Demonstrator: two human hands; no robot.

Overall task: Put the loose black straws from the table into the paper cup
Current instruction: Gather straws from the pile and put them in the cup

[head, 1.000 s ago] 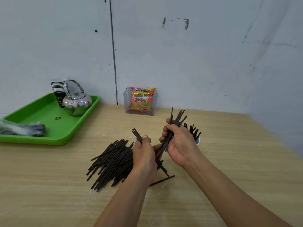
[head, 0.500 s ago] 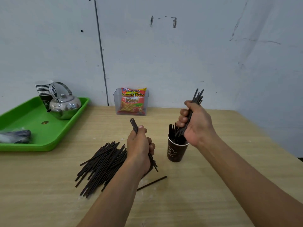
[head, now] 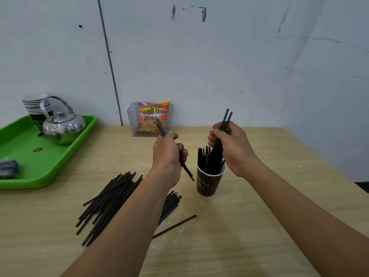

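A dark brown paper cup (head: 207, 182) stands upright on the wooden table with several black straws in it. My right hand (head: 231, 148) grips a small bundle of black straws just above the cup, their lower ends inside the rim. Left of the cup, my left hand (head: 168, 154) is raised and holds a few black straws that slant down toward it. A pile of loose black straws (head: 107, 200) lies on the table at the left, partly hidden under my left forearm. One single straw (head: 175, 225) lies apart in front of the cup.
A green tray (head: 46, 166) at the far left carries a steel kettle (head: 61, 126), a stack of paper cups (head: 36, 104) and a dark bundle (head: 8, 168). A clear box with a snack packet (head: 151, 118) stands against the wall. The table's right edge is near.
My left hand has lifted off the pile with a few straws and moved toward the cup. My right hand has lowered its bundle so the ends sit in the cup.
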